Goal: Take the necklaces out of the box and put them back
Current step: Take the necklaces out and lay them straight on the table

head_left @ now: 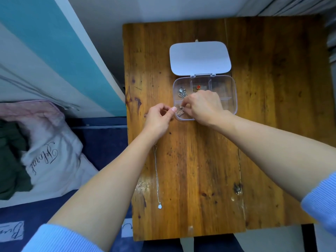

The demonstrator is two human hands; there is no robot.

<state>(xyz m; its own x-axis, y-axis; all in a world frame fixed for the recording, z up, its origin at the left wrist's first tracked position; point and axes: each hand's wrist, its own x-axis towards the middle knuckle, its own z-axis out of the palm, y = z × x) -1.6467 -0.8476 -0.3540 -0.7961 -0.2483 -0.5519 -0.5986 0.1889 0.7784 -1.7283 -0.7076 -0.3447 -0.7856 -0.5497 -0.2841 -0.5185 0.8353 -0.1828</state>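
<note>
Both hands are pinching a rose-gold necklace [180,110] over the lower-left compartment of an open clear box [231,91] at frame centre, left hand [158,117] beside it, right hand [203,106] above it, while a silver necklace [156,177] is lying on the wooden surface [263,142] below.

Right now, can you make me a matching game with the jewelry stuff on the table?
Things:
1. silver necklace
2. red pendant
3. rose-gold chain
4. lid

Places or states:
A. pinched between both hands
B. flipped open, lying flat
C. stretched out on the table
D. in the box's far middle compartment

Pairs: 1-C, 2-D, 3-A, 4-B
</note>
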